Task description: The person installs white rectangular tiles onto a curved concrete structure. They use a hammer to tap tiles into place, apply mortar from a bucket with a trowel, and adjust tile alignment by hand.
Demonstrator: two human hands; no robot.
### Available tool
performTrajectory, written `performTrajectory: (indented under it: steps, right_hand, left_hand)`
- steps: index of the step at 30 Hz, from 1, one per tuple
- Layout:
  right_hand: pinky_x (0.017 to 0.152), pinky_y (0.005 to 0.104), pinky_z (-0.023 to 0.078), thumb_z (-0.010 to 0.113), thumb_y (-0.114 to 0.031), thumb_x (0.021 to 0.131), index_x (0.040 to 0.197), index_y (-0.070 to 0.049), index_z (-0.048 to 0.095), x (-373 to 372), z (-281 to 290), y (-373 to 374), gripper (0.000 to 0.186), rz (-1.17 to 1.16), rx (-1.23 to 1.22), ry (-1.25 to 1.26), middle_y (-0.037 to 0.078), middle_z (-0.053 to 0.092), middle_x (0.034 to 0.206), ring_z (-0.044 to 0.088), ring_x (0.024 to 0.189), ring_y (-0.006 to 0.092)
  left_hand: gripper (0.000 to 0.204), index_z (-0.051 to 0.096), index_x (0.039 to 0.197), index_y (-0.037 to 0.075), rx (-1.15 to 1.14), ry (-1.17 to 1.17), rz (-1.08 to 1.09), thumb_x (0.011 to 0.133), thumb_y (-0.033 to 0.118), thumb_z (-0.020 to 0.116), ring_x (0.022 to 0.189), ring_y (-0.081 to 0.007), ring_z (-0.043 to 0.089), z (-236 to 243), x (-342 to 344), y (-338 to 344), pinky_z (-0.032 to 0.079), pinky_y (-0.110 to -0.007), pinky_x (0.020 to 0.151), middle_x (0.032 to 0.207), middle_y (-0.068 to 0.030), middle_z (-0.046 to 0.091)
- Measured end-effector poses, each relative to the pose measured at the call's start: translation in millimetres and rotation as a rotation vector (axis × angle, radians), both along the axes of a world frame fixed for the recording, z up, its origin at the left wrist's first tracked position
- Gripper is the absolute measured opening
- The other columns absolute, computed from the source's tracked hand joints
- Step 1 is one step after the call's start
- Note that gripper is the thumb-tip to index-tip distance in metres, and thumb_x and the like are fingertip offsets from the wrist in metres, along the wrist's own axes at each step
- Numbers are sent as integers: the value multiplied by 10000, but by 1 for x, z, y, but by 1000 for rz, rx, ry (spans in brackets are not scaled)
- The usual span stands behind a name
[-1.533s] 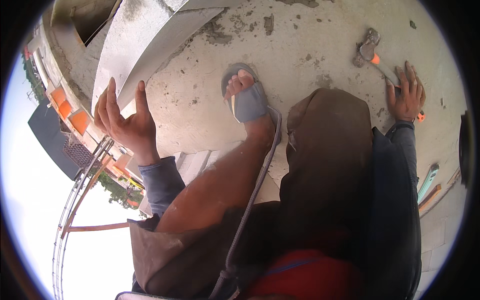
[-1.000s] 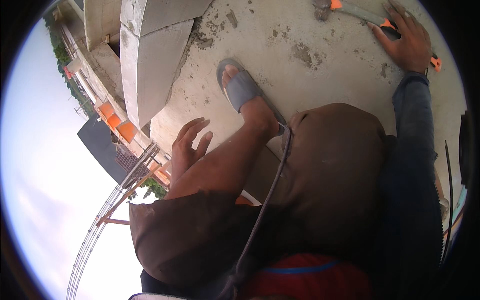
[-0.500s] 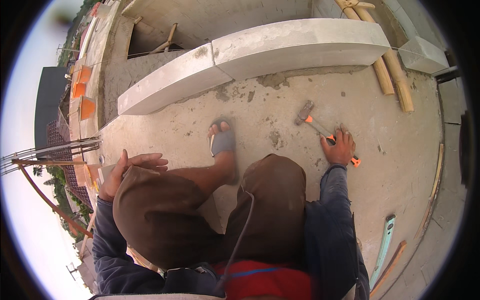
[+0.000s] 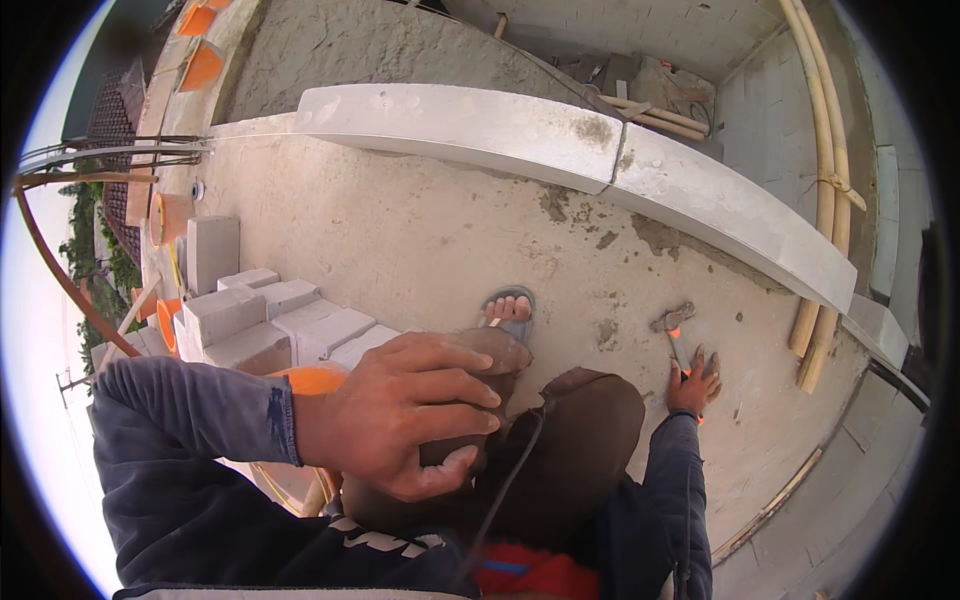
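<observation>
Hammer (image 4: 677, 342) toward floor's (image 4: 420, 235) right edge, right hand (image 4: 694, 384) spread over it; left hand (image 4: 410, 415) half-curled, fingers apart. Likely pause; lifting needs gripping.

R fingers (image 4: 701, 361) over hammer (image 4: 679, 347), blks (image 4: 320, 328) at L

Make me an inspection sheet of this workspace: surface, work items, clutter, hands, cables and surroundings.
Surface: concrete floor, stained with dark mortar patches.
Work items: hammer on the floor; a row of long pale blocks ahead.
Clutter: stacked pale blocks and orange buckets at left; wooden strip at right.
Left hand: over the left knee, fingers curved and parted, nothing seen in it.
Right hand: over the hammer's handle, fingers spread; grip not evident.
Cables: no electric cable seen; a grey cord hangs over the trousers.
Surroundings: bamboo poles, block wall, rebar.
</observation>
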State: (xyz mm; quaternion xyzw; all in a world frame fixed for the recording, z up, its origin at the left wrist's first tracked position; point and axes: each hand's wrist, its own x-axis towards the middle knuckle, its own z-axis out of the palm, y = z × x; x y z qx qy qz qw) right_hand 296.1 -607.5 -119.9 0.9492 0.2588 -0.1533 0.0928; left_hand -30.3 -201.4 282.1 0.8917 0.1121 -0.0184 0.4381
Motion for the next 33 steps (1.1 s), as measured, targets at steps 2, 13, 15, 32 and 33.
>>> performTrajectory:
  steps: [2, 13, 15, 32, 33]
  right_hand:
    - [1280, 694, 161, 644, -648, 977, 1687, -371, 325, -2, 19, 18, 826, -19, -136, 120, 97, 226, 1779, 271, 1614, 337]
    - [689, 317, 574, 634, -126, 1023, 1100, -28, 664, -150, 164, 149, 128, -387, 71, 1391, 102, 737, 920, 710, 743, 160]
    - [900, 304, 554, 622, -259, 1058, 1260, -18, 676, -177, 226, 143, 318, -177, -170, 1609, 115, 764, 1027, 731, 966, 182]
    - [785, 362, 567, 589, -317, 1117, 1108, -54, 692, -110, 428, 126, 282, -1034, -77, 1301, 61, 754, 977, 712, 868, 235]
    - [762, 369, 557, 601, -336, 1113, 1059, -67, 690, -105, 424, 127, 288, -868, 10, 1320, 39, 741, 933, 699, 828, 231]
  left_hand:
    - [272, 791, 1020, 112, -81, 7, 63, 764, 203, 799, 1225, -330, 696, 1, -5, 7, 570, -514, 1018, 1154, -60, 761]
    - [295, 760, 1077, 69, -440, 271, 391, 852, 259, 759, 1142, -344, 686, 25, -28, 14, 532, -468, 1005, 1170, -118, 732]
    - [318, 759, 1092, 65, -495, 328, 492, 861, 283, 752, 1151, -358, 680, 34, -45, 4, 528, -468, 1012, 1173, -133, 731]
    - [381, 808, 1124, 165, -510, 640, 621, 832, 407, 781, 1244, -340, 642, 36, -79, -82, 494, -534, 1070, 1256, -109, 722]
    - [402, 800, 1155, 181, -504, 671, 627, 835, 423, 779, 1299, -338, 603, 38, -76, -89, 456, -559, 1103, 1299, -99, 703]
